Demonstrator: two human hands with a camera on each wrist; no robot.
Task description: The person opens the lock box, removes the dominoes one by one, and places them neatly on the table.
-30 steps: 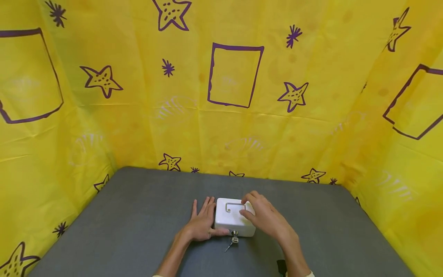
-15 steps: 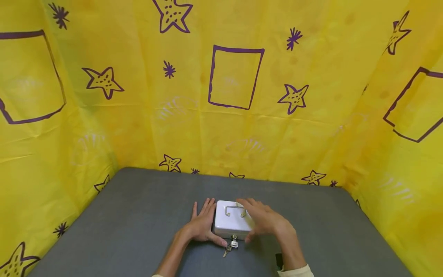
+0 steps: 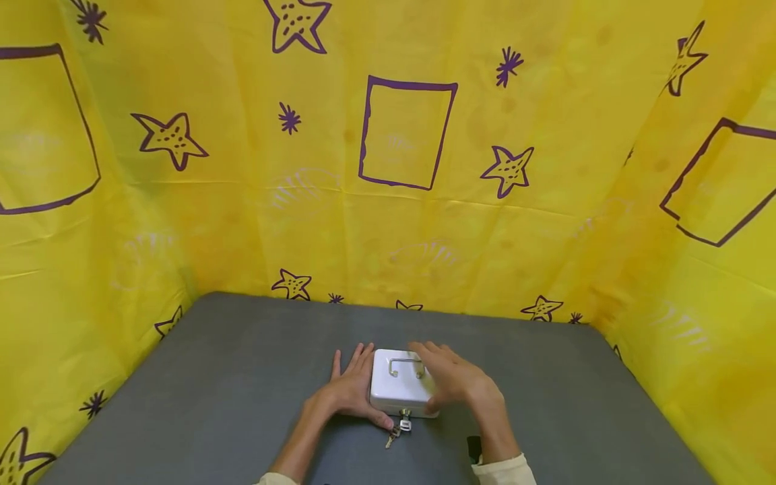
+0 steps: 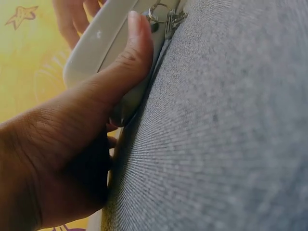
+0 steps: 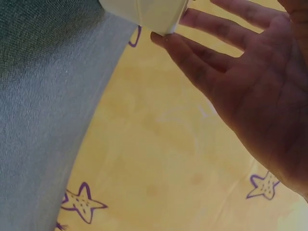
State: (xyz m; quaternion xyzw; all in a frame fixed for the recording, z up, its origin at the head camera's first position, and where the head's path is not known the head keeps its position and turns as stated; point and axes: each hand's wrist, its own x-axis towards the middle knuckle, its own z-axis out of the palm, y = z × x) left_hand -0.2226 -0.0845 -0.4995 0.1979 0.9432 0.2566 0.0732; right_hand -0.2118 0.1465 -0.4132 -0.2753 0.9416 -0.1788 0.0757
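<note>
A small white cash box (image 3: 391,391) with a wire handle (image 3: 406,362) on its lid sits closed on the grey table. From the lock on its front hangs a key ring, one key (image 3: 405,424) at the lock and another (image 3: 391,441) lower down. My left hand (image 3: 351,393) lies along the box's left side, fingers straight, its thumb extended across the front by the keys. Over the right side is my right hand (image 3: 456,378), fingers extended, its thumb near the front right corner. In the right wrist view its fingertips meet or nearly meet the box corner (image 5: 156,17).
The grey cloth-covered table (image 3: 254,377) surrounds the box. Yellow fabric walls (image 3: 315,222) with purple stars and frames rise behind it and at both sides. A dark band (image 3: 474,448) shows at the right wrist, above a pale sleeve (image 3: 506,471).
My right hand has left the handle and spread over the box's right side, its thumb lower at the front. My left thumb has slid down towards the keys, whose hanging position has shifted.
</note>
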